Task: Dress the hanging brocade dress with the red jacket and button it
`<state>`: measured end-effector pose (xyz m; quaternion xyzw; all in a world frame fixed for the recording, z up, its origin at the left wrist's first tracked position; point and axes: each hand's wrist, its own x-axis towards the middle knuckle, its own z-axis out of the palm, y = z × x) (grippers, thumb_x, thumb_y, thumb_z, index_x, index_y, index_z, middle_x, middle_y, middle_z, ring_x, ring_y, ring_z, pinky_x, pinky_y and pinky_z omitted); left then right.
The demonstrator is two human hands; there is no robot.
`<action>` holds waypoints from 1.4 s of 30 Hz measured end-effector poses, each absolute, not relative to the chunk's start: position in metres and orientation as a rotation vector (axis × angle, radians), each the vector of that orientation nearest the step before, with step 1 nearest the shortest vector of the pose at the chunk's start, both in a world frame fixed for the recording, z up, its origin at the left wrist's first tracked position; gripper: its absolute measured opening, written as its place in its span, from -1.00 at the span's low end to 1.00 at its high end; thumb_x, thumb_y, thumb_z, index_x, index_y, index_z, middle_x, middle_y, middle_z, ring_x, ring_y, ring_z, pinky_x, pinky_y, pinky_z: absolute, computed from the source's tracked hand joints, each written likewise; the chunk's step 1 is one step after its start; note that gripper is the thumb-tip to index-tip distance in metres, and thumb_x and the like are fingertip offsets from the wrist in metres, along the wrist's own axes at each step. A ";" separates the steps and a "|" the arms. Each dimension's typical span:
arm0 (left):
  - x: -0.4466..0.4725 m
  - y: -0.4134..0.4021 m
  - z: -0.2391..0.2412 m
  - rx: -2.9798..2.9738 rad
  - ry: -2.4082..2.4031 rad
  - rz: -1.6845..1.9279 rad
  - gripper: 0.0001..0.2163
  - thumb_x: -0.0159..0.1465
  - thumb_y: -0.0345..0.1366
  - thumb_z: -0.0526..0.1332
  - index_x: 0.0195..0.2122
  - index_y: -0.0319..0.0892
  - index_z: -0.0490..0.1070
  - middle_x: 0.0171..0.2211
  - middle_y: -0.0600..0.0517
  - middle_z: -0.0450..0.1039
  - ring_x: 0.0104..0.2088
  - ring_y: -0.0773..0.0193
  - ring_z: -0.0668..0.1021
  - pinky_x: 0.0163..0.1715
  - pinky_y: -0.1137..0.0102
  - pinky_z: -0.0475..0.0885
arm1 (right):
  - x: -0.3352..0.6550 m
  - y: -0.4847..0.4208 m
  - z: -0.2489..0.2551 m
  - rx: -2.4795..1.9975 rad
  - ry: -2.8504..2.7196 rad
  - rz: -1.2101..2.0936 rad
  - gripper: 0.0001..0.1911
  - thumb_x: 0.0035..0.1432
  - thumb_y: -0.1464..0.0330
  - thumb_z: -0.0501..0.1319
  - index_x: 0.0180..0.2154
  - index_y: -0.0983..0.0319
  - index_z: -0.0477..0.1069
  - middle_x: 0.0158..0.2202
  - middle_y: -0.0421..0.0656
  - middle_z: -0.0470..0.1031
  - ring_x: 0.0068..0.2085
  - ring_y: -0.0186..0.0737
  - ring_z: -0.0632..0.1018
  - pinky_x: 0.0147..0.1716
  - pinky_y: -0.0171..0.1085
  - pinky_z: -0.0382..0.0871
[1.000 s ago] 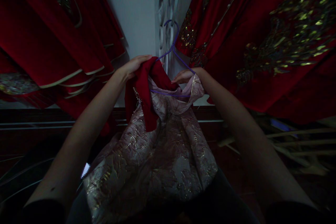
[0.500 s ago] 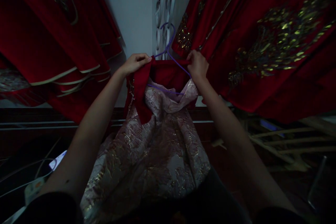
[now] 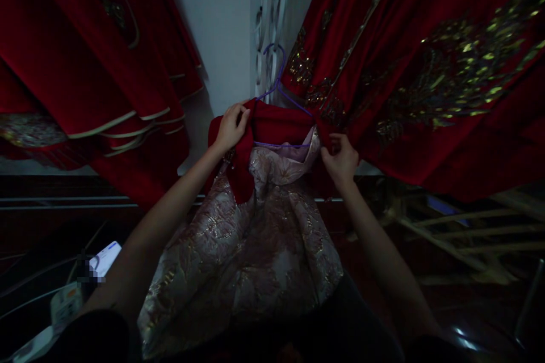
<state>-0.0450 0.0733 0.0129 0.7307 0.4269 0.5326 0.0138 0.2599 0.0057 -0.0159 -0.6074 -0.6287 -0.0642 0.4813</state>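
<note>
A red jacket [image 3: 281, 122] with beaded trim lies over the shoulders of a pale pink and gold brocade dress [image 3: 221, 232]. Both garments are on a purple hanger [image 3: 281, 68], whose hook points up and whose lower bar shows in the dress's neckline. At the jacket's left shoulder, my left hand [image 3: 233, 127] is closed on the red cloth. My right hand [image 3: 344, 160] has its fingers curled at the jacket's right front edge, beside the dress's shoulder, and seems to pinch the cloth. Its fingertips are partly hidden in the dim light.
Red garments hang on both sides: a pale-edged one [image 3: 106, 79] at left and a gold-sequinned one [image 3: 460, 68] at right. White scrollwork [image 3: 266, 17] stands behind the hanger. A lit phone [image 3: 105, 258] lies low at left, and a wooden rack [image 3: 451, 232] stands at right.
My right hand has moved down and outward from the collar to the jacket's right front. My left hand has shifted slightly down on the shoulder. The jacket now covers the hanger's right arm more.
</note>
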 end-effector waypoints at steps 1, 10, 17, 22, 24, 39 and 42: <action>-0.046 0.070 0.011 2.276 1.379 1.673 -0.72 0.35 -0.09 -0.01 -0.28 -0.15 0.36 -0.02 -0.13 0.40 0.06 0.12 0.39 0.10 0.19 0.23 | 0.260 0.010 -0.015 -1.454 -1.509 -0.055 -0.66 0.04 0.29 0.17 -0.09 0.17 0.35 -0.27 -0.10 0.51 -0.28 -0.08 0.53 -0.21 -0.09 0.41; -0.028 0.054 0.004 2.264 1.465 1.323 -0.72 0.17 -0.23 0.23 -0.13 -0.15 0.27 -0.40 -0.03 0.44 -0.27 0.05 0.53 -0.17 0.24 0.36 | 0.216 0.041 -0.001 -1.268 -1.346 0.152 -0.67 0.20 0.04 0.01 -0.27 0.17 0.27 -0.33 -0.15 0.43 -0.26 -0.19 0.48 -0.17 -0.22 0.34; 0.008 0.043 -0.007 2.214 1.071 1.259 -0.76 0.08 -0.42 0.17 -0.21 -0.16 0.21 -0.41 0.05 0.38 -0.42 0.29 0.46 -0.38 0.41 0.32 | 0.134 0.038 -0.017 -1.014 -1.560 0.503 -0.68 0.21 0.03 -0.01 -0.31 0.15 0.19 -0.38 -0.24 0.34 -0.32 -0.30 0.44 -0.23 -0.33 0.31; 0.004 0.022 -0.020 2.116 1.033 1.331 -0.59 0.01 -0.51 0.19 -0.10 -0.14 0.20 -0.38 0.12 0.33 -0.40 0.39 0.42 -0.35 0.47 0.30 | 0.148 0.036 -0.023 -0.962 -1.122 0.667 -0.54 0.19 -0.07 -0.04 -0.24 0.17 0.28 -0.38 -0.23 0.38 -0.32 -0.31 0.46 -0.27 -0.32 0.36; 0.010 0.018 -0.030 2.032 1.011 1.414 -0.58 0.04 -0.52 0.19 -0.06 -0.13 0.21 -0.35 0.10 0.36 -0.36 0.39 0.45 -0.32 0.47 0.32 | 0.149 0.028 -0.025 -0.898 -1.052 0.746 -0.45 0.24 -0.08 -0.16 -0.04 0.15 0.28 -0.29 -0.15 0.47 -0.23 -0.27 0.52 -0.21 -0.26 0.40; 0.011 0.014 -0.052 1.330 0.916 1.659 -0.82 0.02 -0.48 0.27 -0.33 -0.21 0.37 -0.43 0.06 0.50 -0.42 0.43 0.55 -0.33 0.52 0.44 | 0.143 0.003 -0.041 -0.822 -1.420 0.686 -0.65 0.07 0.20 0.29 -0.11 0.20 0.50 -0.15 -0.11 0.53 -0.16 -0.26 0.56 -0.09 -0.20 0.52; 0.007 0.014 -0.053 1.379 0.945 1.639 -0.85 0.02 -0.43 0.30 -0.36 -0.22 0.41 -0.42 0.05 0.52 -0.41 0.41 0.56 -0.33 0.49 0.46 | 0.146 -0.003 -0.036 -0.868 -1.490 0.571 -0.74 0.08 0.21 0.28 -0.20 0.18 0.54 -0.21 -0.13 0.51 -0.25 -0.32 0.54 -0.23 -0.29 0.54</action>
